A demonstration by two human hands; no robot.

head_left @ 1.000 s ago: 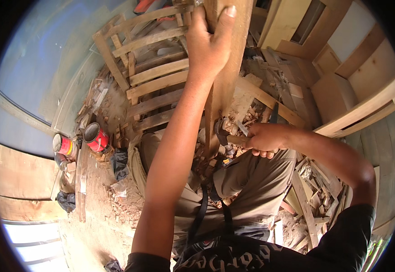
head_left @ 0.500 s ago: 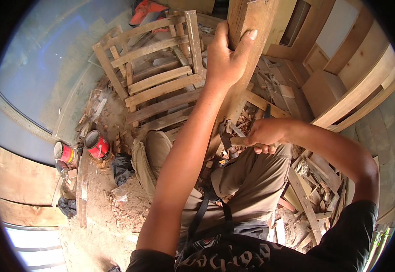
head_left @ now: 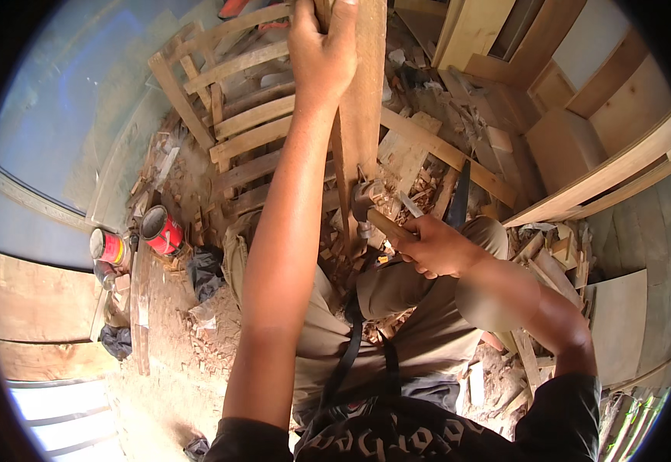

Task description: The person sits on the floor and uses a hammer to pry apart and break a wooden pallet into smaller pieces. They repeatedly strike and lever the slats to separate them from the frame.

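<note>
My left hand (head_left: 324, 58) is wrapped around the upper part of a thick wooden beam (head_left: 366, 92), its thumb lying over one edge. The beam slants down between my knees. In my right hand (head_left: 439, 246) is a hammer (head_left: 389, 229), gripped by its wooden handle. The hammer's metal head sits against or very close to the beam's lower part, where a small nail-like point sticks out; whether they touch I cannot tell. Wood chips and scraps (head_left: 420, 181) lie beside the beam's lower end.
A slatted wooden frame (head_left: 255, 123) stands beyond my left arm. Two red cans (head_left: 163, 231) and a black plastic bag (head_left: 205, 271) are on the littered floor at left. A dark blade-like piece (head_left: 461, 192) rests near my right knee. Wooden panels (head_left: 562, 150) stand at the right.
The beam and my left hand have swung left, and the beam looks more upright. My right hand with the hammer has shifted slightly left and toward me, the handle now more slanted.
</note>
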